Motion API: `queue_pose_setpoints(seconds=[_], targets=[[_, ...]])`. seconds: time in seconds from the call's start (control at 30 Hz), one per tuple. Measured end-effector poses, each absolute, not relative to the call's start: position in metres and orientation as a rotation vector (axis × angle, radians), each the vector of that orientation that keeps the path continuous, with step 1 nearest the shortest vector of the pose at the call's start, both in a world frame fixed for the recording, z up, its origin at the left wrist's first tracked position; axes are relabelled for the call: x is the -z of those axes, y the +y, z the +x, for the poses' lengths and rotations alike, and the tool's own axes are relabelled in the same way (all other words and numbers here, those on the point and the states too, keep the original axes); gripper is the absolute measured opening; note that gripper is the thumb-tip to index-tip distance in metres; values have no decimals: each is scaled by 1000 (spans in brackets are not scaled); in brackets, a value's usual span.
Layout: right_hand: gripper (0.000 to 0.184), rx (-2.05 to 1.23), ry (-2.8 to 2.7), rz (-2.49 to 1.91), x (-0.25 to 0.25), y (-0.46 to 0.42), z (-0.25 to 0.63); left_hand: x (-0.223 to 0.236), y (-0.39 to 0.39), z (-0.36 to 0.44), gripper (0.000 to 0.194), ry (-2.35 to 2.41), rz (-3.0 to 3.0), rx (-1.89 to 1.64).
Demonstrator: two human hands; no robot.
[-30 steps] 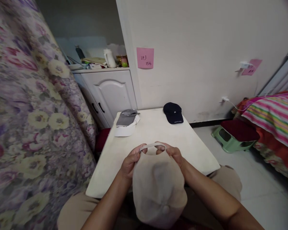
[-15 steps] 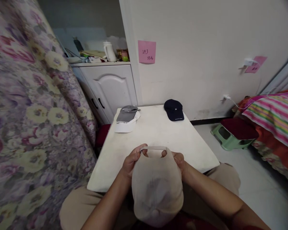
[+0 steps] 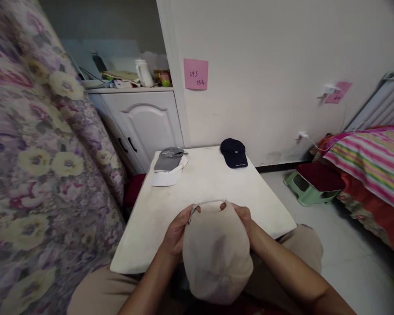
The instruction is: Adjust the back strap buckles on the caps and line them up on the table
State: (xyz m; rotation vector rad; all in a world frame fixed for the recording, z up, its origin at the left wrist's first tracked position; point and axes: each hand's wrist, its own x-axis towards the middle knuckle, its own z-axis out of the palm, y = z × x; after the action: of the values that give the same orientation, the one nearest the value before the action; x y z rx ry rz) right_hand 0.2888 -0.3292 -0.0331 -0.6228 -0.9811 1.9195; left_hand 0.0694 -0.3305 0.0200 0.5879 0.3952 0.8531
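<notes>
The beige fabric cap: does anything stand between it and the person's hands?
Nothing visible: the left hand and right hand both hold the beige fabric cap beside its strap opening. The navy fabric cap lies beyond, on the cream table.

Beige cap (image 3: 217,258) of matt cloth, navy cap (image 3: 233,153) of matt cloth, smooth matt table (image 3: 200,186), soft cloth curtain (image 3: 49,166), smooth satin-looking cupboard (image 3: 151,124), matt paper note (image 3: 196,75), smooth plastic stool (image 3: 304,195), cloth bedspread (image 3: 374,157), matt wall (image 3: 265,65), smooth tiled floor (image 3: 348,275) with a faint sheen
</notes>
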Motion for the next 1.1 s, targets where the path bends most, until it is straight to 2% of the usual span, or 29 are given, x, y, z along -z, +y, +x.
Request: queue_pose_setpoints(seconds=[0.17,0.4,0.6,0.8,1.1], targets=[[54,-1998,-851,-556,66,-316,308,-16,-319,77,26,441,509,-981],[45,-2041,-772,-529,106,-344,312,-1,-296,70,24,466,415,-1110],[45,-1991,-717,-491,105,-343,299,-3,-287,59,20,483,446,-949],[42,-2016,-724,-461,98,-337,290,-8,-293,54,34,408,556,-817],[42,-2105,-789,-416,98,-338,291,-30,-307,55,16,259,635,-886]])
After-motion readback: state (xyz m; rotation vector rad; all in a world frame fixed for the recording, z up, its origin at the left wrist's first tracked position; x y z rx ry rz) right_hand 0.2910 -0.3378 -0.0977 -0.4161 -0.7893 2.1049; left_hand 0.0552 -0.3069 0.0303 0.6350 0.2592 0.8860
